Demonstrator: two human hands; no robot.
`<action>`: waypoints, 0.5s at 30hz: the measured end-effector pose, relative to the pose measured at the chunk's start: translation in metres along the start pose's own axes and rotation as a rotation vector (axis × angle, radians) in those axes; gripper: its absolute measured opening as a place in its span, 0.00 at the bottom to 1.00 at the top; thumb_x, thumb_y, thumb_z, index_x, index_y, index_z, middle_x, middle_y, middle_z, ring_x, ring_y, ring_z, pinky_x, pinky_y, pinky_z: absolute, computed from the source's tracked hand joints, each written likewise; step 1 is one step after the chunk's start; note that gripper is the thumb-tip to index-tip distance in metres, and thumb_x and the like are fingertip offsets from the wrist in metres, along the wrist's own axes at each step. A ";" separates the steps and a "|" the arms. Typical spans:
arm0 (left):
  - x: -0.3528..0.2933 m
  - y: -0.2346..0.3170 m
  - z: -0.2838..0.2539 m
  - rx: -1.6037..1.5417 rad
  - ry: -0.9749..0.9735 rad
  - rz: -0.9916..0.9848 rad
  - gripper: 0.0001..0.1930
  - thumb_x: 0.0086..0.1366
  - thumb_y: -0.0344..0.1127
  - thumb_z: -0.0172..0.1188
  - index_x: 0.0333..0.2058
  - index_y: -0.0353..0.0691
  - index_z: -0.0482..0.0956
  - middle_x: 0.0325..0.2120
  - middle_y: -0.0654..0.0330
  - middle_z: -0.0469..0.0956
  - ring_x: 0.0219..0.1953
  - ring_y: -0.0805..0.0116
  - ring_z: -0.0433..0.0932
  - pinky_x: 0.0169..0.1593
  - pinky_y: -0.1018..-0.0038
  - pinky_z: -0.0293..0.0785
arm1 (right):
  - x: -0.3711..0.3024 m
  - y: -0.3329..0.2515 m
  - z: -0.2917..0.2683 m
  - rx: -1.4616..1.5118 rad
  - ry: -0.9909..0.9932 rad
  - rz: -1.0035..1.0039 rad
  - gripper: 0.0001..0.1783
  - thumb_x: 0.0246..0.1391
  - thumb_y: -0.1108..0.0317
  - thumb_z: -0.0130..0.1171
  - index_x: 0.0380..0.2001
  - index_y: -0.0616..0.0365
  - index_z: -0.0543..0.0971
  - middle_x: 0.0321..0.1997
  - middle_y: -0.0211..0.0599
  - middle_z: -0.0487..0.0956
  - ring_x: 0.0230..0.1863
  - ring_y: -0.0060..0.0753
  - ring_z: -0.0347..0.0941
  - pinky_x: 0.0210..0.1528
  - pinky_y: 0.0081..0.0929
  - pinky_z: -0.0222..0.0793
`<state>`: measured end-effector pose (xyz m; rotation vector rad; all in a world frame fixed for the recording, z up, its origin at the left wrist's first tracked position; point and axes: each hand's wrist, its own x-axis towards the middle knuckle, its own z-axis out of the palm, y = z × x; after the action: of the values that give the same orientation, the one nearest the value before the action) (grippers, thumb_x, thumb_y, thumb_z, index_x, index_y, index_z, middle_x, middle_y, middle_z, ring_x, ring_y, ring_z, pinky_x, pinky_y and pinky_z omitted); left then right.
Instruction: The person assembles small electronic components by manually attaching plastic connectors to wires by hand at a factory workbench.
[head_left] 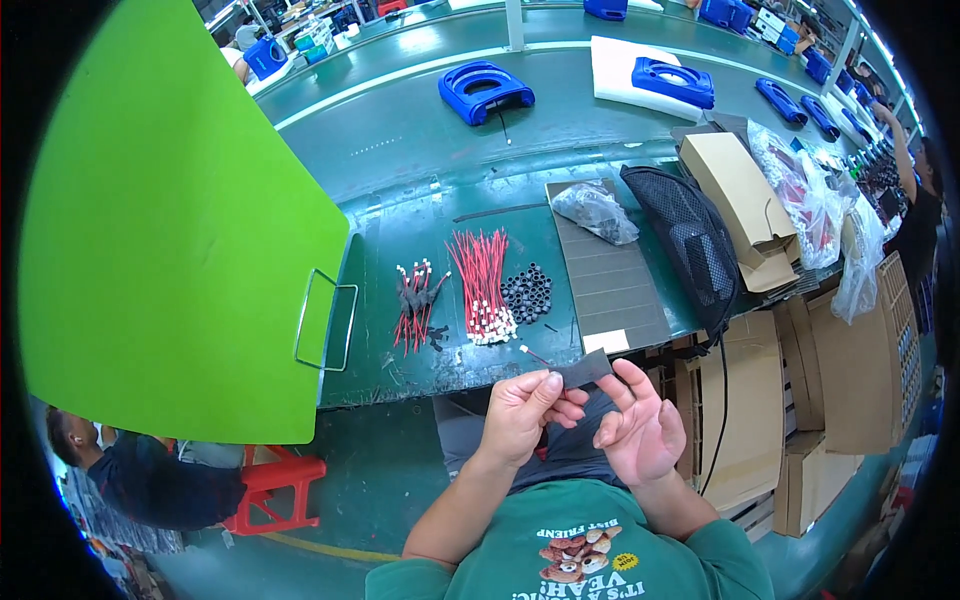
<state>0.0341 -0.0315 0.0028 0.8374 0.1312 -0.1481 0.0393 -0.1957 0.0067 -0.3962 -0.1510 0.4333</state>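
Just in front of the bench's near edge, my left hand is closed, pinching a short flat black strip between thumb and fingers. A thin red wire with a white connector sticks out beside the strip; its other end is hidden by the hand. My right hand is palm up with its fingers apart, one fingertip at or close to the strip's free end. Ahead on the bench lie a bundle of red wires with white connectors, a smaller bunch of wires wrapped in black, and a pile of black rings.
A big green panel with a metal handle stands at left. A grey board carries a clear plastic bag. Right of it are a black mesh bag and cardboard boxes. Blue housings lie farther back.
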 end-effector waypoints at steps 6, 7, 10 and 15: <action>-0.001 -0.005 -0.010 -0.212 -0.050 -0.049 0.07 0.61 0.33 0.53 0.31 0.34 0.75 0.25 0.52 0.78 0.20 0.72 0.77 0.23 0.81 0.74 | -0.002 0.000 0.001 -0.148 -0.022 -0.029 0.38 0.50 0.54 0.49 0.56 0.69 0.50 0.56 0.55 0.62 0.34 0.44 0.75 0.37 0.32 0.73; 0.000 -0.006 -0.010 -0.211 -0.050 -0.047 0.07 0.61 0.33 0.53 0.31 0.34 0.75 0.25 0.52 0.78 0.20 0.72 0.77 0.23 0.81 0.74 | -0.002 0.000 0.002 -0.172 -0.032 -0.039 0.39 0.49 0.54 0.50 0.56 0.70 0.50 0.56 0.55 0.62 0.34 0.44 0.75 0.37 0.31 0.73; 0.002 -0.006 -0.008 -0.321 -0.050 -0.034 0.09 0.61 0.32 0.53 0.38 0.35 0.71 0.24 0.52 0.77 0.19 0.72 0.76 0.21 0.81 0.73 | -0.004 0.001 0.002 -0.180 -0.064 -0.045 0.40 0.49 0.55 0.51 0.56 0.71 0.50 0.57 0.55 0.62 0.34 0.44 0.75 0.37 0.31 0.73; 0.002 -0.001 0.003 -0.378 -0.001 0.015 0.13 0.62 0.30 0.50 0.44 0.38 0.61 0.22 0.51 0.76 0.16 0.72 0.75 0.19 0.80 0.72 | -0.004 0.001 0.003 -0.175 -0.061 -0.035 0.40 0.49 0.55 0.51 0.56 0.71 0.50 0.57 0.55 0.62 0.34 0.44 0.75 0.37 0.31 0.73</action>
<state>0.0362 -0.0340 0.0038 0.4613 0.1465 -0.1044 0.0344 -0.1958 0.0094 -0.5519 -0.2555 0.3985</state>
